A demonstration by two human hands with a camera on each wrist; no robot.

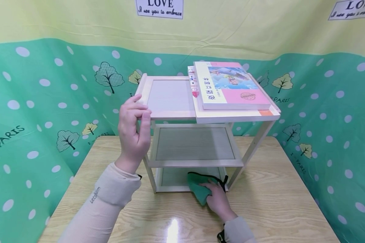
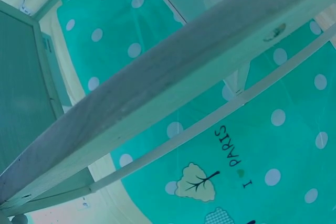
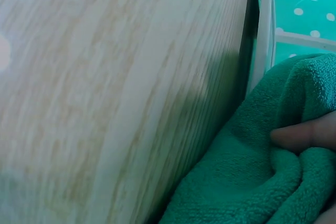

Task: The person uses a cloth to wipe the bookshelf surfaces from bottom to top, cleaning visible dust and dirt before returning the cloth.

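Observation:
A pale wooden three-tier shelf [image 1: 194, 163] stands on the table. At its upper left corner my left hand [image 1: 135, 126] grips the top tier, with the thumb on the near edge. In the left wrist view, a pale shelf post [image 2: 173, 72] crosses close to the camera, and that hand is almost wholly out of frame. Low at the front right, my right hand [image 1: 216, 199] holds a green towelling cloth [image 1: 197, 189] with dark edging at the bottom tier. Bunched folds of the cloth [image 3: 231, 166] surround a finger in the right wrist view.
Two books lie stacked on the right of the top tier, a pink-and-white book [image 1: 237, 96] over a larger pale book [image 1: 225, 118]. Beneath is a light wood-grain table [image 1: 280, 189]. A green dotted curtain [image 1: 36, 111] hangs behind and at both sides.

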